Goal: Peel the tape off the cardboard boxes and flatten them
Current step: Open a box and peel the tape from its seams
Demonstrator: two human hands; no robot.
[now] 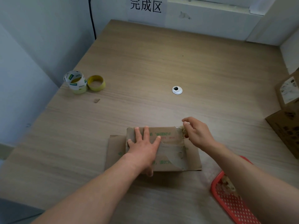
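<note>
- Red basket (231,202) sits right of the flattened cardboard box (171,152).
- Left hand (144,147) presses the box, fingers spread.
- Right hand (197,133) pinches tape (181,131) at its far-right corner; a sharp pull could snap it.

open tabletop (161,62) beyond the cardboard box (171,152); tape rolls (84,83) far left, cartons (286,125) far right, red basket (229,198) near right
</note>
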